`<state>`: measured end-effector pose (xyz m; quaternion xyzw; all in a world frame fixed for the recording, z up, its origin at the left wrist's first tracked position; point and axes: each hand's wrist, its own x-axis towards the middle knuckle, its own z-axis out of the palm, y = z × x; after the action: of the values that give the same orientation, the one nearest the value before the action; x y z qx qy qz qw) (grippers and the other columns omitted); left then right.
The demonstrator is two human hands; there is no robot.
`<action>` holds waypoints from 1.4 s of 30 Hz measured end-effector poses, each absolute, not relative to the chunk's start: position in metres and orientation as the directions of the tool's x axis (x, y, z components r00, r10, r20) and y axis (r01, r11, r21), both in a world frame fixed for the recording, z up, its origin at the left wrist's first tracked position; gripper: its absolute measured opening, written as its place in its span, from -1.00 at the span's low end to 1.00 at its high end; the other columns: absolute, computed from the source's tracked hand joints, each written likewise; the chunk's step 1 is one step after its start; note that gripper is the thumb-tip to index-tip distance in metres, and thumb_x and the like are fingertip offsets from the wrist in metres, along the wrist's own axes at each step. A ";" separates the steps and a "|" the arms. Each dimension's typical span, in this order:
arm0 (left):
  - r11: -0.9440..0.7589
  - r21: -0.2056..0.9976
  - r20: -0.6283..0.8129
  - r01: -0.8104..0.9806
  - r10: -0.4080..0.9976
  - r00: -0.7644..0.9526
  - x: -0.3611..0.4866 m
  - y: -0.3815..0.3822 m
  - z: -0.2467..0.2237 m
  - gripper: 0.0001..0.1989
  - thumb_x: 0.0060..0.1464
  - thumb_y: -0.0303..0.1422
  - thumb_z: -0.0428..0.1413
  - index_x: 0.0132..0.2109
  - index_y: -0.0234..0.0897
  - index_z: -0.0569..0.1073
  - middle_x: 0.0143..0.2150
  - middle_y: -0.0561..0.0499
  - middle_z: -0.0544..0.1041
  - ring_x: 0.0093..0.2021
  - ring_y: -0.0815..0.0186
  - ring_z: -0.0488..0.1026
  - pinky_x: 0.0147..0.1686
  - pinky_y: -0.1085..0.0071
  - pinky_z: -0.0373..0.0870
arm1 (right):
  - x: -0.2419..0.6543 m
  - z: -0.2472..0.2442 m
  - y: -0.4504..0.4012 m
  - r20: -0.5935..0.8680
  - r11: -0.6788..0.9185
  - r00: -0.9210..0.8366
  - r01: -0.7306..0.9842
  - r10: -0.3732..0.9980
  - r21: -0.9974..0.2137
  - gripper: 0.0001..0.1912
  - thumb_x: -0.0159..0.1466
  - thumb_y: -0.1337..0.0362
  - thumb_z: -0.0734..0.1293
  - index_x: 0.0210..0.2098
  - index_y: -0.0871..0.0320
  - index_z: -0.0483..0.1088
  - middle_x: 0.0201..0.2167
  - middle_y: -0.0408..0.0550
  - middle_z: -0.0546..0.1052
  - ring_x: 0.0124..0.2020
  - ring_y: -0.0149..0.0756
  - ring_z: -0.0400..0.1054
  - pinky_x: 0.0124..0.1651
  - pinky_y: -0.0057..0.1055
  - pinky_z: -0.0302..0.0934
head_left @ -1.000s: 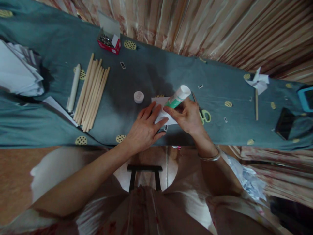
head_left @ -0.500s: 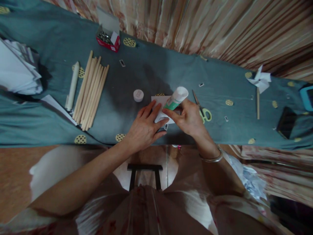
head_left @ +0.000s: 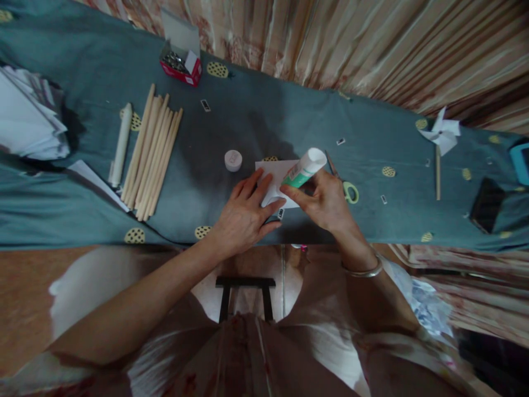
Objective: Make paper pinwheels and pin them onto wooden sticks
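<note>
A small white sheet of paper (head_left: 270, 194) lies on the cloth in front of me. My left hand (head_left: 243, 212) rests on its left part, fingers spread and flat. In my right hand (head_left: 324, 201) is a green and white glue stick (head_left: 303, 168), tilted with its lower end down over the paper; that end is hidden behind my fingers. A round white cap (head_left: 233, 160) stands to the left of the paper. Just right of my right hand lie scissors (head_left: 350, 192) with light green handles, partly covered by the hand.
Wooden sticks (head_left: 152, 160) and a white candle-like rod (head_left: 122, 144) lie left. Behind them stands an open red box (head_left: 181, 69) of small metal pieces. A paper stack (head_left: 31, 118) is far left; a paper pinwheel (head_left: 442, 135) and a dark object (head_left: 487, 205) lie right.
My right hand has slid a little to the right with the glue stick, covering more of the scissors. My left hand has stayed in place on the paper.
</note>
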<state>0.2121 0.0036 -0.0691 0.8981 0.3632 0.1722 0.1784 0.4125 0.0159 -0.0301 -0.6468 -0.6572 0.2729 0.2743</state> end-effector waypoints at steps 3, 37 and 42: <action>-0.671 0.451 0.178 0.589 0.714 0.678 0.212 0.004 -0.068 -0.53 0.23 -0.07 0.10 0.20 -0.14 0.41 0.41 -0.24 0.19 0.43 -0.18 0.01 0.24 -0.15 0.16 | 0.415 -0.030 0.017 0.000 0.004 -0.006 0.702 1.000 -0.712 -0.63 0.14 -0.04 0.44 -0.32 0.12 0.39 -0.46 -0.12 0.51 -0.40 -0.24 0.43 -0.27 -0.27 0.31; -0.667 0.452 0.167 0.592 0.716 0.678 0.213 0.003 -0.066 -0.54 0.23 -0.09 0.11 0.19 -0.16 0.42 0.42 -0.28 0.17 0.43 -0.20 0.01 0.24 -0.17 0.14 | 0.408 -0.037 0.025 0.018 0.002 0.019 0.633 1.000 -0.774 -0.61 0.15 -0.03 0.43 -0.17 0.08 0.42 -0.36 -0.08 0.57 -0.31 -0.17 0.48 -0.16 -0.15 0.38; -0.660 0.469 0.179 0.587 0.722 0.668 0.213 0.003 -0.068 -0.53 0.21 -0.09 0.13 0.20 -0.13 0.42 0.43 -0.22 0.17 0.44 -0.18 0.00 0.26 -0.16 0.12 | 0.406 -0.038 0.024 -0.003 0.000 -0.004 0.599 1.000 -0.801 -0.63 0.17 0.00 0.44 -0.15 0.06 0.41 -0.33 -0.08 0.58 -0.23 -0.10 0.50 -0.11 -0.10 0.39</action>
<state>0.2126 0.0029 -0.0680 0.8934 0.3663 0.1779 0.1897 0.4061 0.0244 -0.0380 -0.6314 -0.6330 0.3183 0.3151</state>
